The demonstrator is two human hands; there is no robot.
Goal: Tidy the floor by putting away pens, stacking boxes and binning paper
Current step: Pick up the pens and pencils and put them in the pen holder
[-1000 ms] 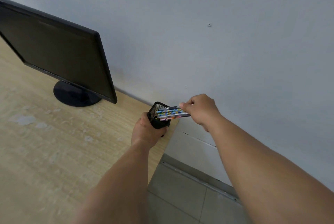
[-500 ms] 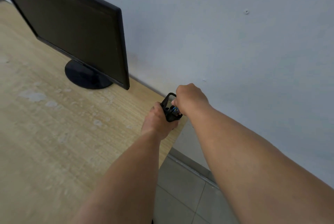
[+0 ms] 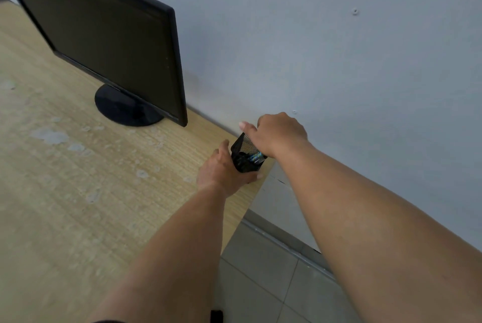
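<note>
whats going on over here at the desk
A person is loading pens into a black mesh pen holder at the desk corner by the wall. The left hand grips the holder's side; the right hand sits over its mouth, the pens mostly inside. Whether it grips them is hidden. A monitor stands beside.

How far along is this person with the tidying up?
Nearly done: the coloured pens sit inside the black mesh holder. In hand: the left hand grips that holder at the corner of the desk, while the right hand covers its mouth; whether it grips the pens is hidden. Left: boxes and paper are out of view, so those steps cannot be judged.
</note>
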